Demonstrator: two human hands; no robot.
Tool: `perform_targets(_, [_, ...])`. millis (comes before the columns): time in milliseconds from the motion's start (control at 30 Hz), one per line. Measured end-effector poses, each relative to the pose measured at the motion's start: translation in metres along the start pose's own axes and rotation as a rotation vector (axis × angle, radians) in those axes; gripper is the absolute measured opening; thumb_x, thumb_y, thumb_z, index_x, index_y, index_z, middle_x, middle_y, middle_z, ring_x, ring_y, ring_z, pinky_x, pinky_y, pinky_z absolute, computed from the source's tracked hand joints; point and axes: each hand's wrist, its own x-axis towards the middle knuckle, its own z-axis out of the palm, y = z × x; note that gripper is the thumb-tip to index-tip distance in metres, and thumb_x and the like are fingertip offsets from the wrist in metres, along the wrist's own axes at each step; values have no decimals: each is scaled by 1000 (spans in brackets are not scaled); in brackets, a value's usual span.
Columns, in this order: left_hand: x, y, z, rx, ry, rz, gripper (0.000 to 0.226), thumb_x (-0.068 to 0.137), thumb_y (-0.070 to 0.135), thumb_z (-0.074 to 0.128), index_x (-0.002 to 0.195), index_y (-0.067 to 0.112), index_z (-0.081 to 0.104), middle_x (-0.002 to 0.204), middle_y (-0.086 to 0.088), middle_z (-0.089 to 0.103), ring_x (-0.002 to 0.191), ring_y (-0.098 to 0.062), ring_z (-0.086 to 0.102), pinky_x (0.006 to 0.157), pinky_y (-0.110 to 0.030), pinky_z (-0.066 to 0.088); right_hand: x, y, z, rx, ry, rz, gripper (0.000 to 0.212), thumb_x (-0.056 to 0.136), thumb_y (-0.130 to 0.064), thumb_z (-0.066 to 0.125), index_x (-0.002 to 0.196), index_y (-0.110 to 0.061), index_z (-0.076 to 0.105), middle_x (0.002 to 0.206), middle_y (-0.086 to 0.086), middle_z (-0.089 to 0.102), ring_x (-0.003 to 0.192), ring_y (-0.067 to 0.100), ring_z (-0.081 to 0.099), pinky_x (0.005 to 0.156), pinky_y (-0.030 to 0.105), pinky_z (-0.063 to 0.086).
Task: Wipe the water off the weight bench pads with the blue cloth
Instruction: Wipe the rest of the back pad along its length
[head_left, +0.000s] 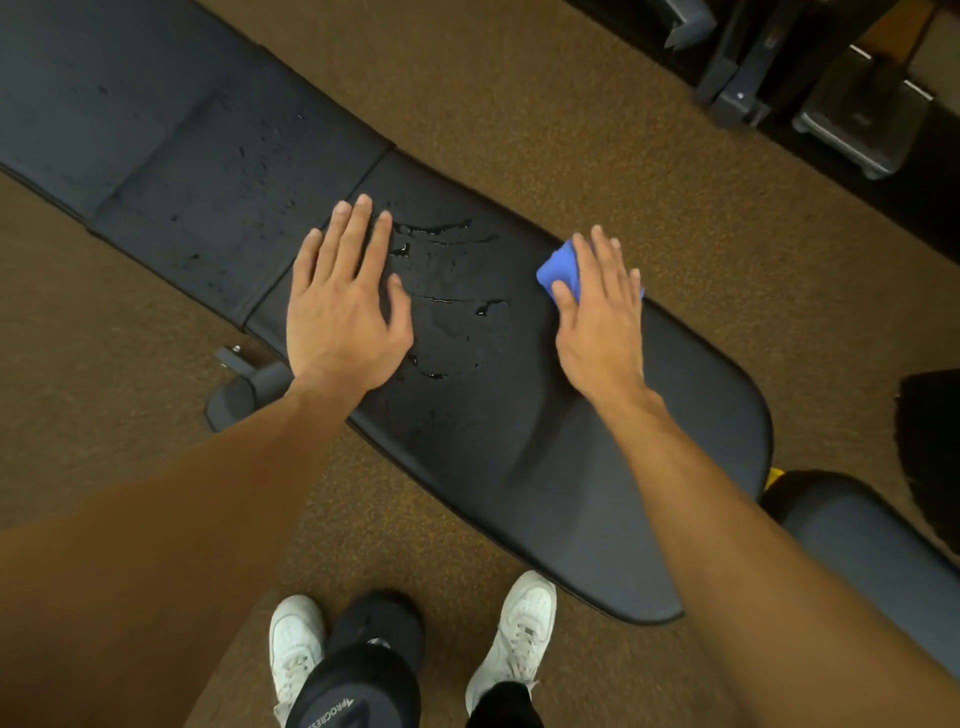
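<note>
Left of the seam (375, 169) in the surface (597, 493), I saw fine droplets (249, 156) scattered over the dark back pad (130, 130). My left grip (343, 306) lay flat across the seam itself, its bare forearm stretched out. Its fingers were straight and close together, the thumb splayed rightward, and it held nothing. Just right of the seam, thin streaks and beads of water (447, 304) shone on the black long pad (519, 415). Further right of the seam, my right grip (597, 312) pressed palm-down, its fingers straight and slightly spread, on the blue cloth (557, 270). The cloth was a small bright-blue wad near the pad's far edge. It lay mostly hidden beneath those fingers, one corner poking out on the seam side, by the thumb.
</note>
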Motion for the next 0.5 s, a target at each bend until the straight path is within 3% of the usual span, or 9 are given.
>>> perform_targets(200, [1, 2, -1, -8, -4, -7, 60, 111, 32, 42, 168, 14, 35, 178, -5, 23, 166, -21, 16, 134, -47, 14, -24, -7, 0, -3, -68, -271, 54, 113, -30, 41, 165, -19, 30, 175, -3, 19, 163, 16, 10, 133, 46, 8])
perform_targets(400, [1, 2, -1, -1, 0, -10, 60, 111, 32, 41, 168, 14, 35, 178, -4, 24, 166, -20, 15, 134, -45, 13, 5, -10, 2, 31, 37, -39, 54, 113, -32, 38, 165, -17, 31, 175, 2, 21, 163, 23, 11, 132, 49, 7])
perform_targets(500, [2, 2, -1, 2, -1, -17, 59, 111, 32, 41, 168, 15, 35, 178, -4, 24, 166, -20, 15, 134, -45, 13, 9, -30, 10, 32, 26, -138, 53, 113, -32, 37, 164, -18, 33, 174, 1, 22, 163, 23, 13, 132, 49, 7])
